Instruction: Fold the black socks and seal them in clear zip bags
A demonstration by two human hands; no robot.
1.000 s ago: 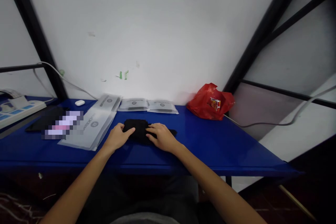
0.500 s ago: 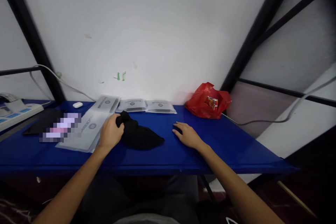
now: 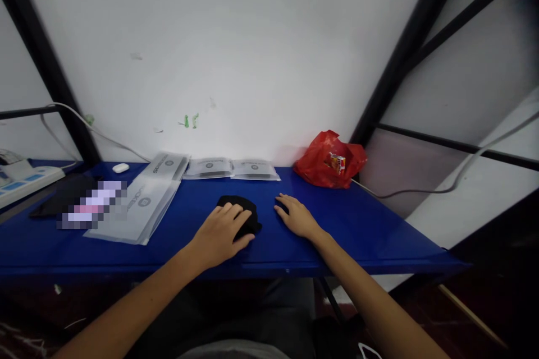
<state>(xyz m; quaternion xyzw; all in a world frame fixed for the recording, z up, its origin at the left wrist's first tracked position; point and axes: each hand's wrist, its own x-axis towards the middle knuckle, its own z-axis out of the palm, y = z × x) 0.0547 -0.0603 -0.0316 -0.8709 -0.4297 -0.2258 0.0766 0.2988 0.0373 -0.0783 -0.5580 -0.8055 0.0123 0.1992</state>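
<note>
My left hand (image 3: 221, 235) rests palm down on a bunched piece of black cloth (image 3: 251, 220), its fingers laid over the top and the thumb out to the side. Most of the cloth is hidden under the hand, so I cannot tell what kind of garment it is. My right hand (image 3: 297, 217) lies flat on the blue table (image 3: 357, 235), just right of the cloth and apart from it, holding nothing. Left of the cloth are long frosted zip bags (image 3: 145, 207) with dark printing.
Smaller zip bags (image 3: 209, 168) lie along the wall. A red plastic bag (image 3: 322, 168) with a snack packet (image 3: 337, 163) sits at back right. On the left are a blurred-out phone (image 3: 92, 202), a white earbud case (image 3: 120, 168) and a power strip (image 3: 36, 182).
My left hand has let go of the cloth's left end and moved right onto its top. The cloth is now a smaller, more compact bundle. My right hand has stayed in place.
</note>
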